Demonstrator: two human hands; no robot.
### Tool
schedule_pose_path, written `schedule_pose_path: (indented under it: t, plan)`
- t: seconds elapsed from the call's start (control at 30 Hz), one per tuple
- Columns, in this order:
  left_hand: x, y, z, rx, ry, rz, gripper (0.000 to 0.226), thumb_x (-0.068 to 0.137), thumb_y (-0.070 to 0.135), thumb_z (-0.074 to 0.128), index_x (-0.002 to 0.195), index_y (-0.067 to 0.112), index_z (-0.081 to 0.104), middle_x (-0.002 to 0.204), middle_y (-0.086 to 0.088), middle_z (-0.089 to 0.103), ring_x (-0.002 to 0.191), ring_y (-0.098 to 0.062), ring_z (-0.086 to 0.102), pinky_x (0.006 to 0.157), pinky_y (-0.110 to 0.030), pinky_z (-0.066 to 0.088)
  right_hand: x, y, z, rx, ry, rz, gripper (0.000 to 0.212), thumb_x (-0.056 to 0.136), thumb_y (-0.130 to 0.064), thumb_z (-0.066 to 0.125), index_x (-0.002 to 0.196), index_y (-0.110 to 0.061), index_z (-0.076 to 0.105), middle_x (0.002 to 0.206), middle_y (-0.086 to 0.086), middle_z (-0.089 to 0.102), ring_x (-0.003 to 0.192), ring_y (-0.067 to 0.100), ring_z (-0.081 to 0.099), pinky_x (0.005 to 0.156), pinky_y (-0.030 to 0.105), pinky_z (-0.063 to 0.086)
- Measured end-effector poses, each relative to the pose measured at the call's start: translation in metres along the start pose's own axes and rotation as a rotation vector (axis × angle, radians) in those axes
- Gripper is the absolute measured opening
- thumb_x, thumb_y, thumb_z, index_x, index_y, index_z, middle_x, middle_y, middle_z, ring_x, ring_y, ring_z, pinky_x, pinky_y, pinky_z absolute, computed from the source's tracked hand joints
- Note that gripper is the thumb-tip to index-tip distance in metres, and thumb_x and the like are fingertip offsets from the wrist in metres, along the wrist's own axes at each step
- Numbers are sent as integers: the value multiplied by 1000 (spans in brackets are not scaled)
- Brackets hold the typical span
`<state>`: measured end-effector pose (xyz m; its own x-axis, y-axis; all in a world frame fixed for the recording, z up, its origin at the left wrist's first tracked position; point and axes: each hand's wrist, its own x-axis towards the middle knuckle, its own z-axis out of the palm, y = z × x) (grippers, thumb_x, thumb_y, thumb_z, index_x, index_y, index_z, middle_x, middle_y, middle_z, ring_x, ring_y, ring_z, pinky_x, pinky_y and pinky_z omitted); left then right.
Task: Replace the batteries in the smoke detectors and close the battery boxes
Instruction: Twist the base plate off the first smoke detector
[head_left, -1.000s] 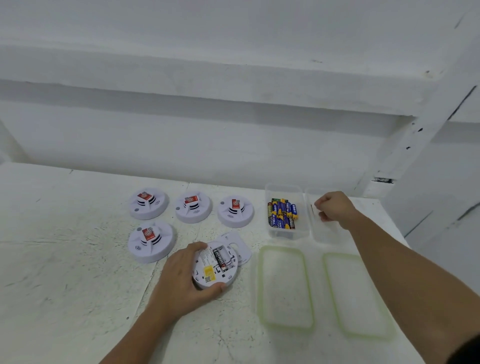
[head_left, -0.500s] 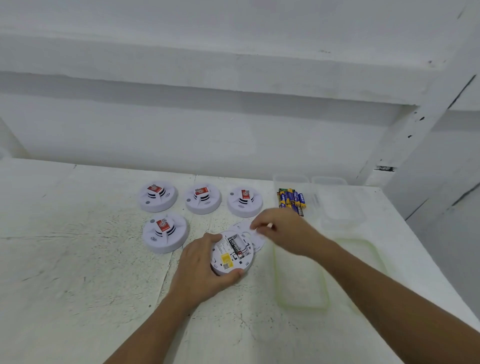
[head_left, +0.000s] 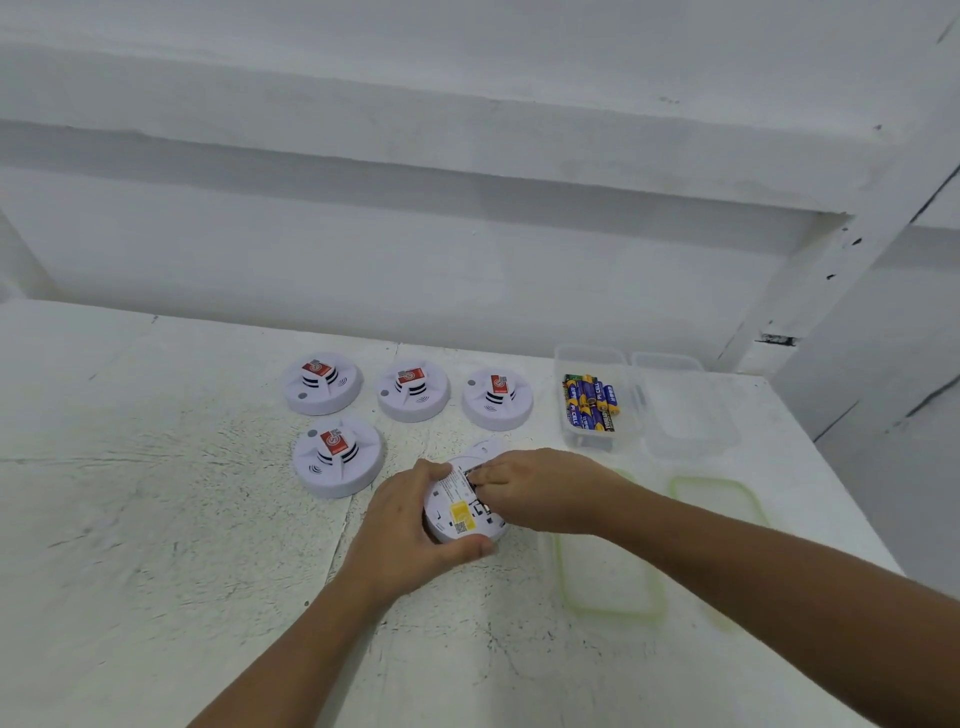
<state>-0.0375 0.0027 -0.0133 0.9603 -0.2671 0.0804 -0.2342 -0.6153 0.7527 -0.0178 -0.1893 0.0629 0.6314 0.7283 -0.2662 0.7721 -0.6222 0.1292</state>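
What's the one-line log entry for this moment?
phase: battery swap | left hand: grips upturned detector | right hand: at its battery bay, grip unclear | battery box: open, stocked

left hand (head_left: 400, 525) gripping upturned detector (head_left: 460, 512), right hand (head_left: 540, 488) at batteries

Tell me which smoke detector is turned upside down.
The detector gripped by the left hand, yellow label up; the other four sit dome up.

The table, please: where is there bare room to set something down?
The wide stretch of table left of the four face-up detectors is bare, as is the near strip left of the left hand holding the open detector. Crowded: the right side, with battery box, empty box and two lids.
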Motion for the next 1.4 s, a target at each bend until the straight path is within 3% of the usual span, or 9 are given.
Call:
schedule_pose_path:
  t: [0.27, 0.5, 0.63, 0.77, 0.93, 1.0, 1.13, 1.3, 1.4]
  plan:
    - [0, 0, -1, 11, -11, 1, 87, 50, 72, 75, 124, 37, 43, 108, 23, 47, 102, -5, 43, 90, -31, 43, 2, 4, -6, -35, -3, -64, 31, 88, -15, 58, 116, -4, 51, 120, 14, 60, 95, 35, 61, 74, 45, 53]
    - [0, 0, -1, -24, -13, -20, 89, 41, 79, 75, 116, 44, 41, 107, 24, 50, 102, -5, 46, 88, -33, 46, -6, -2, 3, 433, 180, 141, 13, 83, -24, 58, 90, -13, 61, 83, 4, 62, 83, 17, 50, 72, 40, 48]
    - [0, 2, -2, -29, -13, -22, 90, 38, 82, 73, 114, 46, 40, 106, 24, 50, 101, -4, 47, 87, -33, 46, -8, -6, 6, 644, 247, 309, 12, 86, -26, 63, 89, -16, 69, 89, -2, 69, 90, 12, 48, 81, 31, 43]
    - [-1, 6, -3, -47, 2, -42, 91, 37, 79, 76, 114, 44, 42, 103, 23, 51, 99, -2, 47, 85, -32, 47, -3, -19, 8, 562, 358, 384, 20, 85, -6, 50, 97, -12, 64, 89, 6, 66, 83, 17, 47, 66, 27, 38]
    - [-2, 9, -4, -65, 15, -50, 88, 39, 72, 81, 113, 40, 45, 100, 24, 52, 97, 2, 48, 85, -32, 46, -5, -19, 4, 635, 364, 416, 28, 81, 0, 52, 103, -8, 65, 97, 7, 68, 81, 16, 55, 69, 20, 44]
    - [-2, 9, -3, -57, 15, -47, 91, 37, 79, 76, 113, 42, 46, 101, 24, 53, 96, -3, 51, 82, -34, 48, -9, -10, 5, 920, 378, 510, 27, 78, 3, 57, 100, -10, 69, 97, 2, 70, 76, 4, 58, 64, 8, 43]
    - [-2, 9, -3, -43, 23, -62, 93, 35, 84, 72, 115, 44, 45, 103, 26, 51, 97, -5, 51, 82, -35, 49, -29, 34, 1, 1474, 558, 693, 28, 79, 15, 59, 87, -10, 67, 89, 12, 69, 76, 17, 63, 61, 21, 54]
    - [-1, 13, -2, -51, 32, -86, 93, 36, 79, 75, 115, 41, 46, 104, 26, 51, 100, -3, 49, 86, -33, 45, -75, 126, 7, 1307, 887, 1048, 22, 80, 13, 60, 82, -8, 65, 74, 4, 66, 64, 20, 60, 60, 27, 55]
    - [0, 10, 0, -49, 44, -95, 95, 33, 82, 74, 114, 42, 47, 105, 24, 54, 100, -3, 50, 86, -35, 47, -92, 163, 31, 1190, 861, 1311, 9, 80, 3, 64, 82, -6, 65, 75, 9, 64, 57, 22, 58, 69, 39, 55]
